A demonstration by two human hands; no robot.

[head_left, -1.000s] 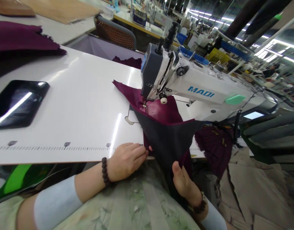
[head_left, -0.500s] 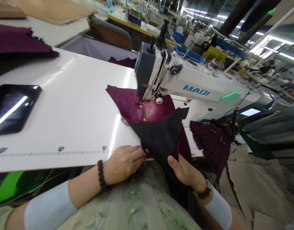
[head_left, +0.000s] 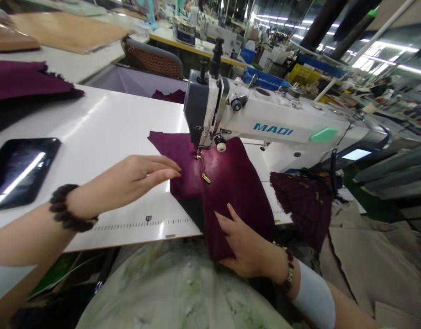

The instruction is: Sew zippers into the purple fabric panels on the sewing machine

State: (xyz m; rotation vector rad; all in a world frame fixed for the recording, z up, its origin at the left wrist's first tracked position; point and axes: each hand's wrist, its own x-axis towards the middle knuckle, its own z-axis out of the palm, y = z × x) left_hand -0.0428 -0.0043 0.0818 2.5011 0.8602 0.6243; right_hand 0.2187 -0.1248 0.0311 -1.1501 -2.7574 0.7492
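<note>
A maroon fabric piece (head_left: 231,183) with a brass zipper (head_left: 205,176) lies under the presser foot of a white sewing machine (head_left: 272,130). My left hand (head_left: 135,176) hovers over the white table, fingers stretched toward the fabric's left edge, holding nothing. My right hand (head_left: 246,244) lies flat on the fabric's lower part at the table edge, fingers spread. Both wrists wear dark bead bracelets.
A black tablet (head_left: 18,169) lies on the white table (head_left: 103,132) at the left. A stack of maroon fabric (head_left: 25,80) sits at the far left. More maroon pieces (head_left: 302,201) hang to the right of the machine. A chair (head_left: 151,57) stands behind the table.
The dark lining side was folded down, so the maroon face shows. My left hand rose from the table edge toward the fabric; my right hand moved up onto the fabric and flattened.
</note>
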